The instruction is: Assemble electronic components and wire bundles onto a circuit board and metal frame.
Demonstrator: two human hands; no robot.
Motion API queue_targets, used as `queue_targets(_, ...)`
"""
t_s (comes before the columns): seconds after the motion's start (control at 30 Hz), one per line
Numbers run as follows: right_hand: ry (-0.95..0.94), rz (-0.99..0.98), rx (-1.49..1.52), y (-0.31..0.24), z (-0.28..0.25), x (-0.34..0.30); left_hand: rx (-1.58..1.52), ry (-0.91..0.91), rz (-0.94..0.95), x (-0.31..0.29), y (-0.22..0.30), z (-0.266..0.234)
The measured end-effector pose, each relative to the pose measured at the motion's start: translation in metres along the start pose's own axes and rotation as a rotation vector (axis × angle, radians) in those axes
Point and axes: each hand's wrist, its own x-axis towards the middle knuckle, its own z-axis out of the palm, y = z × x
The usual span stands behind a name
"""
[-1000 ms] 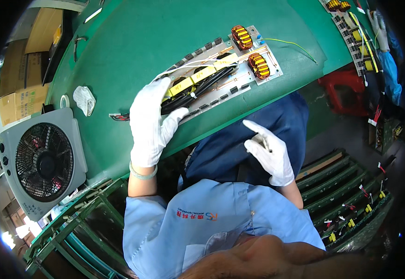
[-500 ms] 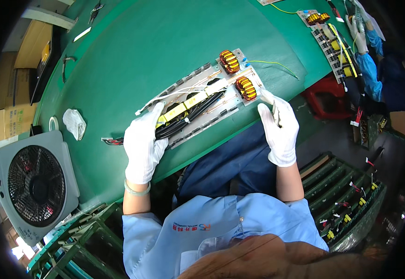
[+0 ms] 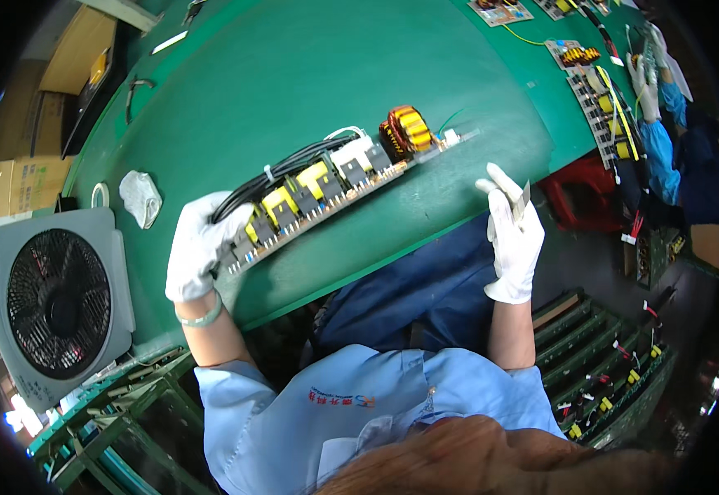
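My left hand (image 3: 193, 252), in a white glove, grips the left end of a long circuit board (image 3: 326, 206). The board is tilted up on its long edge, so its row of black parts and yellow-wrapped transformers faces me. Black cables (image 3: 281, 159) run along its upper side. At the far right end of the board sit copper coils (image 3: 410, 130) with yellow bands. My right hand (image 3: 514, 243), gloved too, is off the board, over the table's front edge. A small flat grey piece (image 3: 525, 200), blade-like, sticks out between its fingers; its exact kind is unclear.
A grey box fan (image 3: 61, 305) stands at the left, near a crumpled white glove (image 3: 140, 198) and a tape roll (image 3: 100, 195) on the green table (image 3: 310, 74). More circuit boards (image 3: 599, 115) lie at the right, by a co-worker's gloved hand (image 3: 645, 78). Green racks (image 3: 574, 355) stand below.
My left hand has moved left and tipped the board from lying flat onto its edge. My right hand has drawn away from the coil end, and the grey piece now shows clearly in it.
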Motion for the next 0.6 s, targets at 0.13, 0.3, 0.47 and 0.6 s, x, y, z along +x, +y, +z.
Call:
queue_targets(0.13,-0.136,-0.023,0.108,-0.007,0.018,0.031,-0.348,-0.178,0.087,0.029,-0.027,-0.009)
queue_targets(0.3,-0.28,0.052,0.294,-0.011,0.038,0.071,-0.145,0.024,0.263,0.048,-0.048,-0.012)
queue_targets(0.47,-0.387,0.113,0.27,0.0,0.059,0.095,-0.134,0.025,0.028,0.058,-0.059,-0.021)
queue_targets(0.6,-0.431,0.132,0.307,-0.005,0.062,0.096,-0.177,0.042,0.032,0.056,-0.055,-0.016)
